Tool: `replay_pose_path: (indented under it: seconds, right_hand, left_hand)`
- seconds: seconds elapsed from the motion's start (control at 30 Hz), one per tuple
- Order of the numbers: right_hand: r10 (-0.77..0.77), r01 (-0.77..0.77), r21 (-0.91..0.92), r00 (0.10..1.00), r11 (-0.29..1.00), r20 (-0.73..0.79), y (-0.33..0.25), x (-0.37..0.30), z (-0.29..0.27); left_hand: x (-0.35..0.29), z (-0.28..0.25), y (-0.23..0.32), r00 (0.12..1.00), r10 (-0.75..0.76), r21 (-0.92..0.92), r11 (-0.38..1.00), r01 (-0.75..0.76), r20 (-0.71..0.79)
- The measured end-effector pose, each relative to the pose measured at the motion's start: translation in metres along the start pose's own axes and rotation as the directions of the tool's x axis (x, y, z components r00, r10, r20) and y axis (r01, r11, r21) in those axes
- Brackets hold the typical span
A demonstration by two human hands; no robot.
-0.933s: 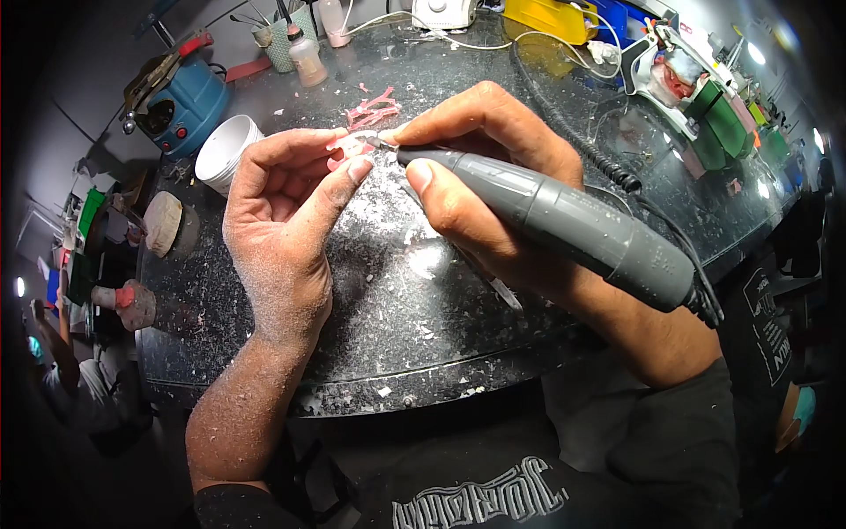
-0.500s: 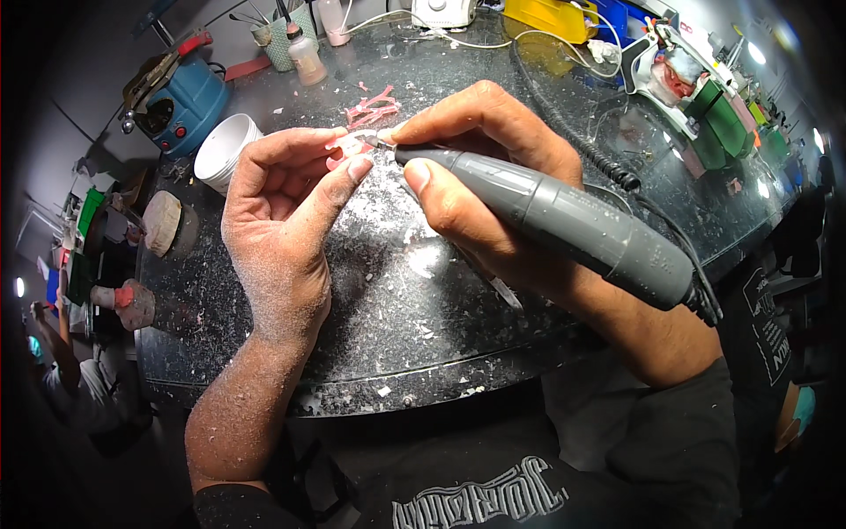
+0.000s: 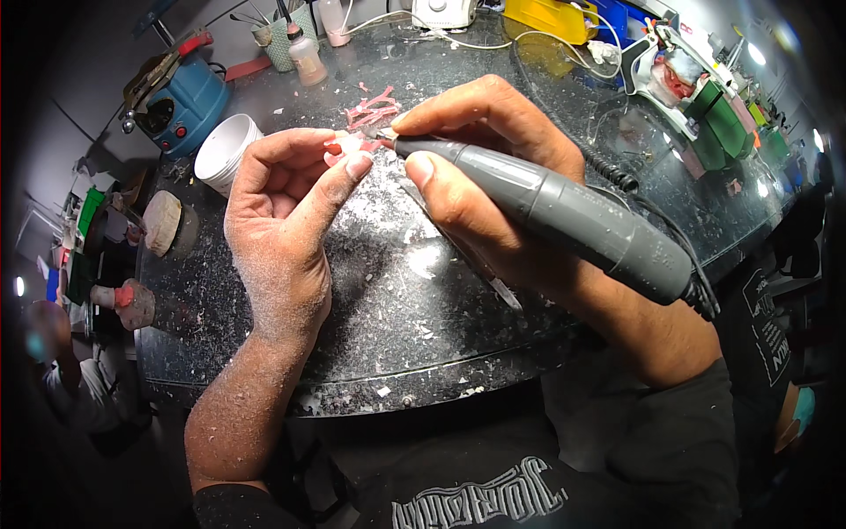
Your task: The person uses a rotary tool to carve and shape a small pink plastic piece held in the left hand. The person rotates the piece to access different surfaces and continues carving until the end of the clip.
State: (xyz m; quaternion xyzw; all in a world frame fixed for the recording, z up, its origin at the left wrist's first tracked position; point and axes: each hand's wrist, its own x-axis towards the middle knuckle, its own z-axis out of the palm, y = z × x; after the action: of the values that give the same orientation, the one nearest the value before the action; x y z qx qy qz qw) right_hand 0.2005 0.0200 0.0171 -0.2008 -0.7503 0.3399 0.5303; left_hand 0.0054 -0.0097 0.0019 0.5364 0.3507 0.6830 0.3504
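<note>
My left hand point(image 3: 286, 212), dusted with white powder, pinches a small pink and white denture piece point(image 3: 346, 145) between thumb and fingertips. In my right hand point(image 3: 527, 132) is a dark grey rotary handpiece point(image 3: 573, 212), held like a pen, its coiled cord trailing from the back end. The handpiece's tip is at the right side of the denture piece; whether the two touch I cannot tell. Beyond the hands lie thin, branching pink strips point(image 3: 374, 108) on the black bench. A slim metal blade tool point(image 3: 506, 294) rests partly beneath my right hand.
White dust and chips cover the black benchtop point(image 3: 379, 335). To the left stand a white cup point(image 3: 227, 152), a blue machine point(image 3: 192, 101) and a round plaster block point(image 3: 163, 222). A bottle point(image 3: 307, 62) stands at the back; a yellow bin point(image 3: 551, 19) is at back right.
The right hand and handpiece have shifted slightly, with the handpiece's rear end a little higher. The denture piece has turned a little in the left fingers. At far left, another person has moved.
</note>
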Motion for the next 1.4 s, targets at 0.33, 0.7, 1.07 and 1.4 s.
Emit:
replay_pose_path:
  seconds: [0.33, 0.7, 1.07, 1.4]
  right_hand:
    - [-0.056, 0.060, 0.041, 0.995, 0.997, -0.078, 0.007, 0.003, -0.001]
    - [-0.133, 0.131, -0.049, 0.989, 0.990, -0.056, 0.007, -0.002, 0.003]
    - [-0.096, 0.097, 0.053, 0.995, 0.994, -0.032, 0.004, -0.003, 0.005]
    - [0.023, -0.023, 0.065, 1.000, 0.998, 0.002, 0.002, -0.002, 0.002]
  left_hand:
    - [0.004, 0.002, -0.003, 0.989, -0.147, -0.165, 0.976, 0.143, -0.012]
    - [0.003, -0.002, -0.006, 0.974, -0.225, -0.225, 0.949, 0.221, 0.011]
    - [-0.003, 0.007, 0.004, 0.991, -0.101, 0.032, 0.995, 0.099, 0.091]
    - [-0.006, 0.003, 0.002, 0.948, -0.233, -0.168, 0.948, 0.271, 0.215]
